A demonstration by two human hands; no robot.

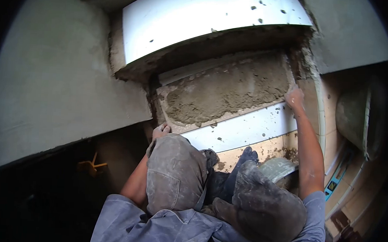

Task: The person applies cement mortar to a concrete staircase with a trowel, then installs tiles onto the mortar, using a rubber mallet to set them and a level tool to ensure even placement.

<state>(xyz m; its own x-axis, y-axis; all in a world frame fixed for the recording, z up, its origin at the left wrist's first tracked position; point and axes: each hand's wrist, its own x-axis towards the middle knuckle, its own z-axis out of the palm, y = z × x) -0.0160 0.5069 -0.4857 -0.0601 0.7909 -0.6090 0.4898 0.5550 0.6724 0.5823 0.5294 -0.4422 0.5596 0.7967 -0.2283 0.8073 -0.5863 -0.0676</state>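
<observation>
Wet grey mortar (226, 94) lies spread over a step, with a thin line or strip along each short side. My left hand (161, 130) is closed at the front left corner of the mortar bed, its fingers pinched on the end of the left line. At the right front corner, my right hand (295, 98) is closed around the end of the right strip (289, 69). What exactly each hand grips is too small to name. A white riser panel (242, 127) with mortar spots stands below the bed.
Above is a mortar-spotted white slab (208, 23). Grey plastered walls (64, 79) flank the steps. At the right are a large bucket (352, 111) and a blue spirit level (332, 185). A mortar-smeared bowl (277, 169) sits by my knee.
</observation>
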